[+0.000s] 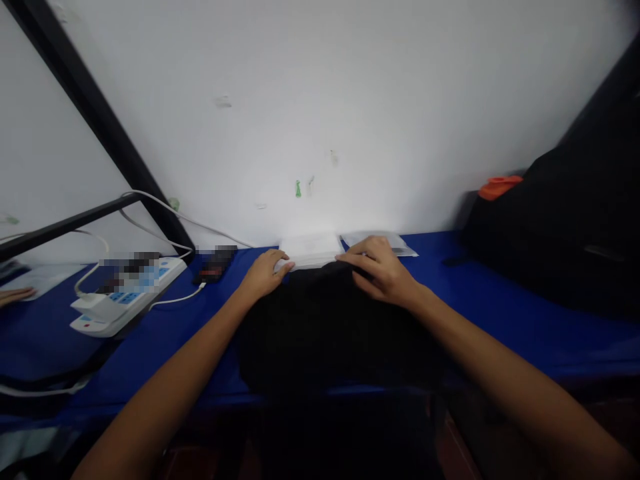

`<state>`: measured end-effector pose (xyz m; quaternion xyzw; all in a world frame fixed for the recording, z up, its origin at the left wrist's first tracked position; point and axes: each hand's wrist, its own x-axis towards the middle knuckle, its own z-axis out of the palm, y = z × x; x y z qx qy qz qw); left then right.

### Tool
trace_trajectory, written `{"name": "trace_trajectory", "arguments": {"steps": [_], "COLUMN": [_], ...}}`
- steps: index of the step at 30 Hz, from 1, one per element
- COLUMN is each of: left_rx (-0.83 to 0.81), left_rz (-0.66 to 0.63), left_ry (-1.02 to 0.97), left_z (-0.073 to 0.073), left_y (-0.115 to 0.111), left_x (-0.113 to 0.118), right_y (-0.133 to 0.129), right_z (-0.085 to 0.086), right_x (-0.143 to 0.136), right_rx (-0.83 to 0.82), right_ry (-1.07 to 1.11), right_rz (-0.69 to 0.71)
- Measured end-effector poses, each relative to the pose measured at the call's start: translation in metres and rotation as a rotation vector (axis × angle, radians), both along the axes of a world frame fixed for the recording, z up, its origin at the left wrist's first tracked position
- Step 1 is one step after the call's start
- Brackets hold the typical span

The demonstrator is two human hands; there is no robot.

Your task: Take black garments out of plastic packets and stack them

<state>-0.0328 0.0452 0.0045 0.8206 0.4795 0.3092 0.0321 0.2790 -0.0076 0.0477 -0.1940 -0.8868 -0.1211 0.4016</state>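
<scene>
A piece of black cloth (320,320) lies spread in front of me on the blue tabletop (500,320). Its far edge meets a flat white item (309,247) by the wall; whether that is a box or a packet I cannot make out. My left hand (265,273) is closed at the far left corner of the cloth, thumb and forefinger pinched beside the white item. At the far right corner, my right hand (383,272) is bent over the cloth's edge, its fingertips gripping there. A clear plastic bag (400,245) lies just behind the right hand.
To the left are a white power strip (145,293) with plugs and cables, and a black phone (216,263) on a white cable. A large black bag (565,227) with an orange item (500,187) stands at right. Another person's hand (17,295) shows far left.
</scene>
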Motion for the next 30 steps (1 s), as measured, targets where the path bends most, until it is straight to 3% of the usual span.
{"name": "trace_trajectory", "arguments": {"steps": [3, 6, 9, 12, 14, 17, 21, 25, 30], "left_rx": [-0.088, -0.297, -0.412, -0.461, -0.5, -0.568, -0.679, -0.731, -0.672], "left_rz": [-0.18, -0.557, -0.681, -0.676, -0.671, -0.644, -0.606, -0.568, -0.325], "left_ry": [-0.19, -0.321, -0.303, -0.319, -0.318, -0.199, -0.038, 0.003, 0.099], "left_z": [0.012, 0.021, 0.027, 0.032, 0.035, 0.04, 0.05, 0.062, 0.064], "left_y": [-0.021, -0.045, -0.059, -0.057, -0.051, -0.044, -0.045, -0.049, -0.049], "left_x": [0.022, 0.043, 0.051, 0.042, 0.032, 0.02, 0.019, 0.016, 0.011], "right_y": [-0.005, -0.009, -0.008, -0.005, -0.001, 0.009, 0.025, 0.033, 0.033], "right_z": [-0.007, -0.016, -0.021, -0.012, -0.001, 0.011, 0.01, 0.012, 0.02], "right_x": [-0.012, -0.024, -0.027, -0.016, -0.003, 0.016, 0.032, 0.046, 0.062], "right_rx": [-0.014, -0.022, -0.017, -0.083, -0.219, -0.585, -0.982, -1.069, -1.131], "right_ry": [-0.06, -0.124, -0.153, -0.109, -0.045, -0.12, -0.371, -0.308, -0.352], "right_rz": [0.098, 0.185, 0.246, 0.257, 0.231, 0.272, 0.403, 0.432, 0.384]}}
